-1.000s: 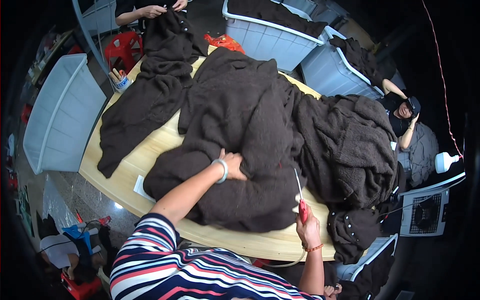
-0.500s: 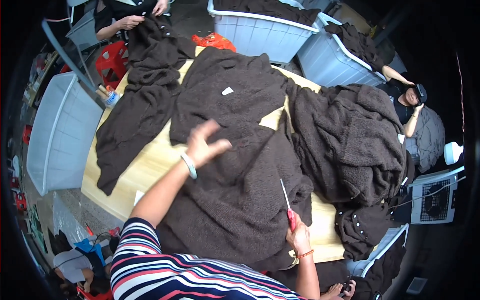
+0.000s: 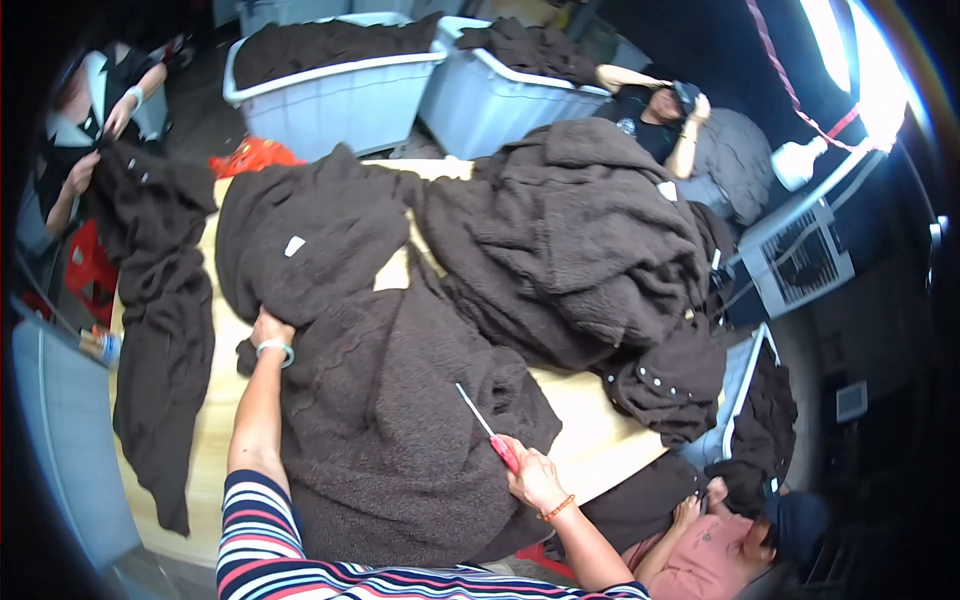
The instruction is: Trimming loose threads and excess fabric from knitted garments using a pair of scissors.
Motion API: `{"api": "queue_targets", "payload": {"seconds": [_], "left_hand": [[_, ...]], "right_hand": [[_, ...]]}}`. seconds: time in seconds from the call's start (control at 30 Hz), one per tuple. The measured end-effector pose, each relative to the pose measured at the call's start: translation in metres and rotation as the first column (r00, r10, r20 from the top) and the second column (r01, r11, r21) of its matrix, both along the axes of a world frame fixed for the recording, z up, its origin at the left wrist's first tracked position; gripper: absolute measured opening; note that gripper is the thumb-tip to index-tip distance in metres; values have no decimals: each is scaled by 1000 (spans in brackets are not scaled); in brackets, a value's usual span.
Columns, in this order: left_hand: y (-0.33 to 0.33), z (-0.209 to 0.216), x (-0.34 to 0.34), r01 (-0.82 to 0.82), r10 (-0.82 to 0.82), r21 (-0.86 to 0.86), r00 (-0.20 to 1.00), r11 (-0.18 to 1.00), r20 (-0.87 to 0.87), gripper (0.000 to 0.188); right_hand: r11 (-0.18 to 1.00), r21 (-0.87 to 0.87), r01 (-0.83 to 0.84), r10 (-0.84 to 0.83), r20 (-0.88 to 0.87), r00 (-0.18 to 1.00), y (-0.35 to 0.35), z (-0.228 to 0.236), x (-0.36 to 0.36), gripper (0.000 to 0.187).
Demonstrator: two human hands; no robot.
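My left hand is closed on the dark brown fabric where the near knit garment meets another brown garment that has a small white label on it. The fingertips are partly hidden by the cloth. In my right hand are slim scissors with a red handle, blades together and tipped away from me. They hover over, or rest on, the right part of the near garment; which one I cannot tell.
A large heap of brown garments lies to the right on the wooden table. Grey-white bins of garments stand behind. At far left a person holds a long brown garment. Another person handles fabric at lower right.
My left hand, spread above the cloth before, has come down and closed on fabric. The view has swung right, so things sit further left. The scissors stay in my right hand.
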State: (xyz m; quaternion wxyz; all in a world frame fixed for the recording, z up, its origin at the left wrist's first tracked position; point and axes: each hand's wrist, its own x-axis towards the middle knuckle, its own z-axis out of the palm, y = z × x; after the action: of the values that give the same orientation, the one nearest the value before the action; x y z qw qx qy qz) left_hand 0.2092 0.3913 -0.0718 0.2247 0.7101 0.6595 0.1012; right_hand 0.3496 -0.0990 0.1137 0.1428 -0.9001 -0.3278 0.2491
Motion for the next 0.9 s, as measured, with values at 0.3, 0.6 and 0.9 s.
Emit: {"api": "queue_targets", "payload": {"seconds": [0.3, 0.6, 0.9], "left_hand": [[42, 162, 17, 371, -9, -163, 420, 914, 908, 34], [-115, 441, 111, 812, -272, 164, -6, 561, 962, 13], [-276, 552, 133, 921, -90, 181, -159, 346, 983, 30]], "right_hand": [[956, 293, -17, 18, -1, 1000, -21, -9, 11, 40], [789, 598, 139, -117, -77, 990, -82, -4, 66, 39], [457, 859, 232, -166, -173, 971, -161, 69, 121, 45]]}}
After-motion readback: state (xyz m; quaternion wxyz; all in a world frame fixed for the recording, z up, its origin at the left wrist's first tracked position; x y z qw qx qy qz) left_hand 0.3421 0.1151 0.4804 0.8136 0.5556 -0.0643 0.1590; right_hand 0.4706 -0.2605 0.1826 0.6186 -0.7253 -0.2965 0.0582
